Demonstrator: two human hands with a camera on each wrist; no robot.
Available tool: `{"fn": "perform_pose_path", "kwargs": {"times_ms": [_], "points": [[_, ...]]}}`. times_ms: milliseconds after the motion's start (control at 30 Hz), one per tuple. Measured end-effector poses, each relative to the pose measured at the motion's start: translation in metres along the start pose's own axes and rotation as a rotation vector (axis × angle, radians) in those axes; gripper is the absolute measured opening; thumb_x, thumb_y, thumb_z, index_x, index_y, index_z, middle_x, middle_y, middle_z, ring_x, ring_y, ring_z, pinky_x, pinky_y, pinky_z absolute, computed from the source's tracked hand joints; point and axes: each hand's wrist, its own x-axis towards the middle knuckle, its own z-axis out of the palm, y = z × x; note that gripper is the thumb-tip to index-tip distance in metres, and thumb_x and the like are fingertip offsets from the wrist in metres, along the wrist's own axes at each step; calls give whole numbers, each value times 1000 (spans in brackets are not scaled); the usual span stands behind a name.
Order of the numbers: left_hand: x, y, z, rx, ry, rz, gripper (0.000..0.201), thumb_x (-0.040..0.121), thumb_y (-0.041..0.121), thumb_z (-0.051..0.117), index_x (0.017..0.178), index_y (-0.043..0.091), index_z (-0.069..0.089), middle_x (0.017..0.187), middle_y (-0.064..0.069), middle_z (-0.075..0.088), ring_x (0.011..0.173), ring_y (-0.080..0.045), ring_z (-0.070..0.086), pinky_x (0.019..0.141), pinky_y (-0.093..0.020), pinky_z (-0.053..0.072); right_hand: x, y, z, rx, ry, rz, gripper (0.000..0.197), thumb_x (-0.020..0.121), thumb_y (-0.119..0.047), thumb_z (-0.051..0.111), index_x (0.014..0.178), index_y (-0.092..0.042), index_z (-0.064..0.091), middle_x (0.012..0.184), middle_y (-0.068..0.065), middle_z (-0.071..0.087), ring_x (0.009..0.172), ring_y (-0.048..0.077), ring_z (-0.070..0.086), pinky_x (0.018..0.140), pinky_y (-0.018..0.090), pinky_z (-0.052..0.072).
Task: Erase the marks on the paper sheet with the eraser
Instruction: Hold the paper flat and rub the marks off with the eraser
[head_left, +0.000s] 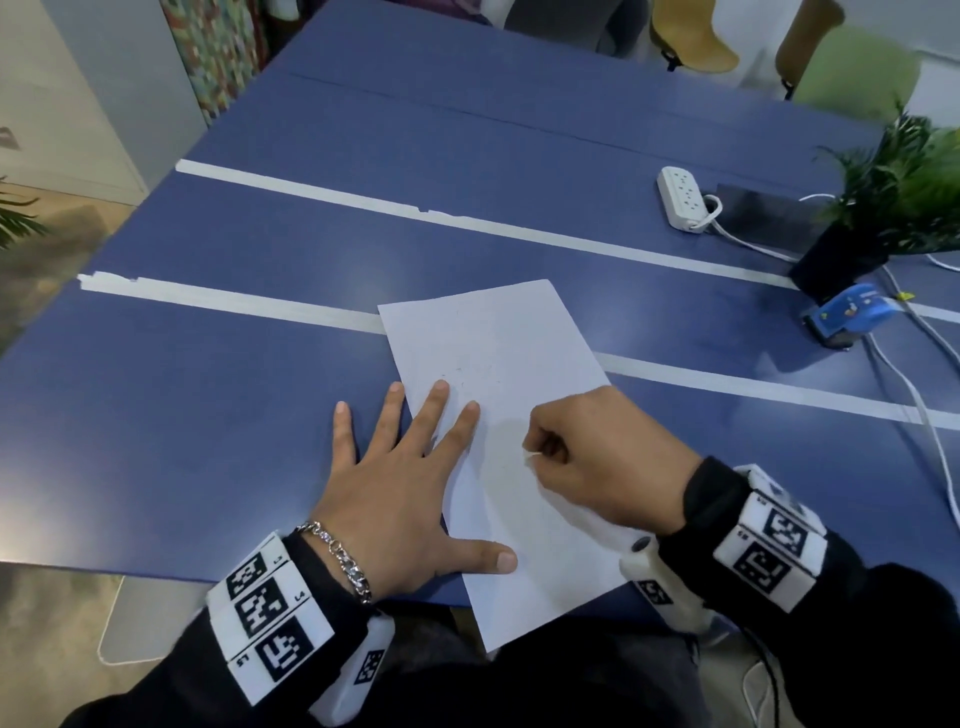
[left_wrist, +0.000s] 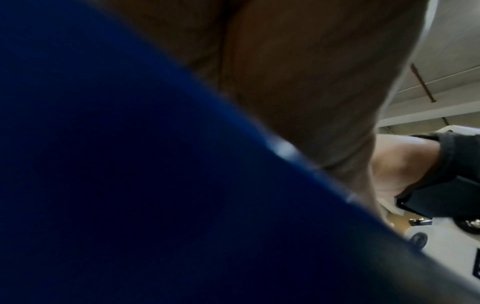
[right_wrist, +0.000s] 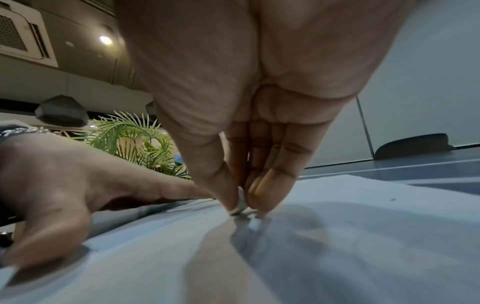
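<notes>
Rubbing looks well under way: the right hand pinches a small white eraser between thumb and fingertips, its lower end touching the paper sheet near the middle. The left hand lies flat with fingers spread and straight, thumb and two fingers pressing the sheet's left edge against the blue table, the other two on the table itself. Only a few faint marks show, just beyond the left fingertips; the area under the eraser looks nearly clean, though anything lighter is too pale to tell. By my judgement, most of the work is done, and those faint traces farther up the sheet are what remains.
</notes>
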Motion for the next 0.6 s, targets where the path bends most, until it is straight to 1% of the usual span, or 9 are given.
{"fn": "perform_pose_path", "kwargs": {"times_ms": [67,167,267,367,467,600], "points": [[0,2,-2,-25,14,7,128,57,113,27,153,53,-32,163,8,-43,149,-31,-44,117,-67,-24,0,0,4,-1,10,3,8,86,-21,60,85,-24,67,75,-12,65,72,6,57,71,30,54],[1,2,-2,10,21,44,119,65,109,28,157,54,-24,163,9,-45,147,-26,-47,117,-66,-26,4,4,2,-3,13,6,9,87,-21,59,86,-23,68,78,-10,66,75,8,57,72,30,54],[2,-1,-1,12,10,51,118,66,108,32,155,56,-26,163,14,-43,149,-21,-43,117,-65,-27,5,0,3,-22,-8,-39,10,88,-22,56,88,-23,66,81,-9,66,78,11,59,73,32,53],[2,1,-1,26,10,39,119,64,109,31,153,58,-28,162,16,-43,151,-20,-40,118,-63,-27,9,-2,3,-56,-21,-28,12,89,-21,53,89,-23,65,82,-8,66,80,16,59,74,35,55],[2,2,-1,35,1,26,118,63,110,29,151,58,-31,159,17,-46,150,-20,-41,119,-63,-25,9,-3,4,-51,-16,-26,11,88,-20,52,87,-23,63,81,-7,65,77,17,60,72,38,56],[2,2,-3,50,-20,15,118,61,111,25,147,59,-36,156,18,-51,149,-19,-44,120,-64,-23,7,-6,7,-67,-46,-96,9,88,-20,52,86,-22,61,80,-5,64,75,20,60,70,41,56]]}}
